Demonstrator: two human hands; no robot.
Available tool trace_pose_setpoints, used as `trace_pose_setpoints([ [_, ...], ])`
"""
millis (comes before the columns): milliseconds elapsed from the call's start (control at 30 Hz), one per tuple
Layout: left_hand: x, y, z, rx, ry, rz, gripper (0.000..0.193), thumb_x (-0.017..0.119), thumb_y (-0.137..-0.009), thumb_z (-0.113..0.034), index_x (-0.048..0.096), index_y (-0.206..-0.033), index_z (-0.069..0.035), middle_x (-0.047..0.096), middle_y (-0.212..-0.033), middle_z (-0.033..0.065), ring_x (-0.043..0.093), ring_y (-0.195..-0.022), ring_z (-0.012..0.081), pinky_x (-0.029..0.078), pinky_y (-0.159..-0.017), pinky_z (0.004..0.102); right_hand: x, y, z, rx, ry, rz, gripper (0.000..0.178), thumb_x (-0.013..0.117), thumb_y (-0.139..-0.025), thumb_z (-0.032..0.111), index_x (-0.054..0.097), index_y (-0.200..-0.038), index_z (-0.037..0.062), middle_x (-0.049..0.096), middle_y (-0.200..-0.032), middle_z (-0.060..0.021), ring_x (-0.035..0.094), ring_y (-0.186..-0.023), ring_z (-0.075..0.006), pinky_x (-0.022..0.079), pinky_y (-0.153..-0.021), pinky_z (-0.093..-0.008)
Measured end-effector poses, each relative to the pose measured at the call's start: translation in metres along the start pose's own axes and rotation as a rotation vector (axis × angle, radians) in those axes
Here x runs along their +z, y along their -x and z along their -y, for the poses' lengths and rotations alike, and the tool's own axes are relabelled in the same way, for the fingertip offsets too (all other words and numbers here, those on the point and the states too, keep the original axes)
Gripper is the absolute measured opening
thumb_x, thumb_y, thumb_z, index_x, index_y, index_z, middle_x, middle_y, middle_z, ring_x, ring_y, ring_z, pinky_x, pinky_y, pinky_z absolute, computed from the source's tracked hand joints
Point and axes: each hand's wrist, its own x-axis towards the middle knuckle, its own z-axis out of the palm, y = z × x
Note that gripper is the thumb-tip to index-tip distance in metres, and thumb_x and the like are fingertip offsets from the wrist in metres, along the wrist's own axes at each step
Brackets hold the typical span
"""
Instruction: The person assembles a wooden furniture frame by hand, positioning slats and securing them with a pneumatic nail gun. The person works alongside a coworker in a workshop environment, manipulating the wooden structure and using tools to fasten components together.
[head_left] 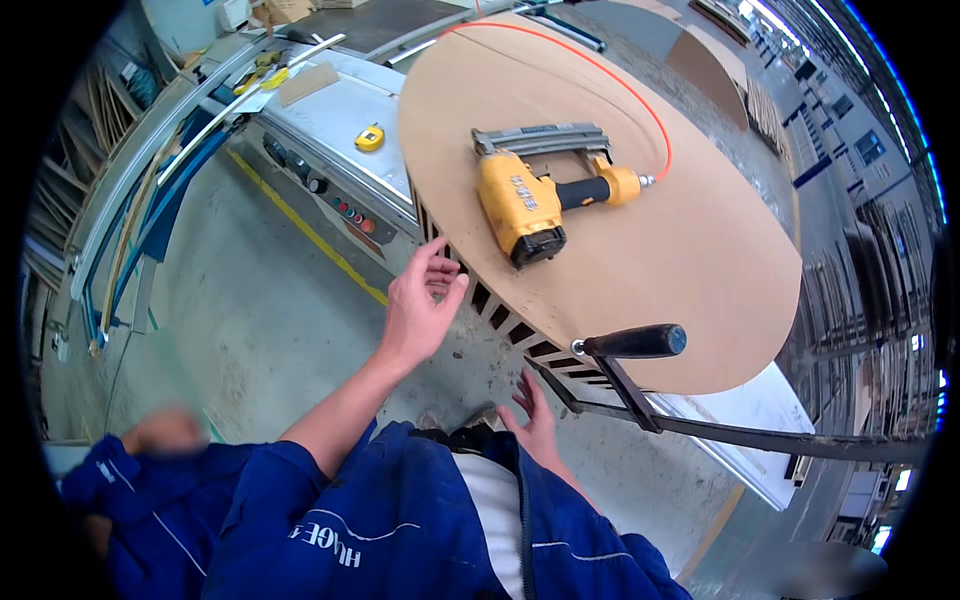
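A large oval tan board [640, 270] lies atop a slatted wooden frame [505, 322]. On the board rests a yellow pneumatic nail gun [520, 205], joined to an orange air hose [655, 110]. My left hand [425, 305] is at the board's near left edge, fingers loosely bent and thumb apart, with nothing seen in it. Lower down, my right hand [535, 425] is beside the slatted side, fingers spread; whether it touches the frame I cannot tell. A bar clamp with a black handle [640, 342] grips at the board's near right edge.
Behind the board's left side is a white machine table [340, 105] carrying a yellow tape measure [370, 137]. Colored push buttons [355, 215] line its front. The clamp's long bar [790, 443] juts out rightward. Another person in a blue jacket [160, 505] is close at my left.
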Motion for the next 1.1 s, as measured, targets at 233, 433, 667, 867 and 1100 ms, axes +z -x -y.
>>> trace_pose_setpoints([
  [233,0.005,0.027,0.036,-0.200,0.223,-0.034,0.065,0.069,-0.092,-0.014,0.039,-0.147,0.002,0.070,-0.098,0.0118,0.068,-0.085,0.0176,0.056,-0.079,0.0325,-0.054,0.085,0.009,0.294,0.100,-0.189,0.055,0.068,-0.092,0.003,0.049,-0.143,0.0008,0.061,-0.131,-0.0185,0.061,-0.119,-0.0239,0.051,-0.100,-0.0352],
  [433,0.018,0.040,0.032,-0.317,0.318,0.050,0.075,0.064,-0.094,-0.010,0.021,-0.155,0.000,0.071,-0.092,0.0118,0.070,-0.081,0.0168,0.056,-0.080,0.0307,-0.082,0.125,0.004,0.275,0.087,-0.457,0.045,0.064,-0.095,0.004,0.052,-0.138,-0.0013,0.066,-0.118,-0.0143,0.064,-0.106,-0.0182,0.053,-0.094,-0.0317],
  [667,-0.027,-0.010,0.024,-0.227,0.383,-0.250,0.070,0.057,-0.097,-0.002,0.019,-0.157,-0.002,0.070,-0.093,0.0124,0.066,-0.078,0.0133,0.056,-0.070,0.0256,-0.117,0.101,0.032,-0.005,0.057,-0.637,0.038,0.061,-0.098,0.005,0.054,-0.135,-0.0003,0.065,-0.106,-0.0082,0.063,-0.094,-0.0138,0.052,-0.085,-0.0278],
  [867,0.033,0.064,0.008,-0.382,0.397,-0.178,0.046,0.056,-0.099,-0.006,0.047,-0.144,-0.001,0.070,-0.081,0.0090,0.063,-0.066,0.0110,0.053,-0.062,0.0254,-0.179,0.066,0.063,-0.412,0.143,-0.635,0.042,0.057,-0.101,0.024,0.054,-0.135,0.0011,0.061,-0.097,-0.0053,0.056,-0.091,-0.0135,0.046,-0.084,-0.0294],
  [1100,0.114,0.122,-0.032,-0.476,0.387,-0.027,0.048,0.051,-0.098,-0.006,0.048,-0.147,-0.006,0.068,-0.081,0.0084,0.063,-0.070,0.0121,0.054,-0.067,0.0277,-0.233,0.020,0.049,-0.753,0.138,-0.194,0.071,0.067,-0.091,0.035,0.041,-0.144,-0.0061,0.054,-0.135,-0.0216,0.052,-0.126,-0.0317,0.040,-0.106,-0.0440],
])
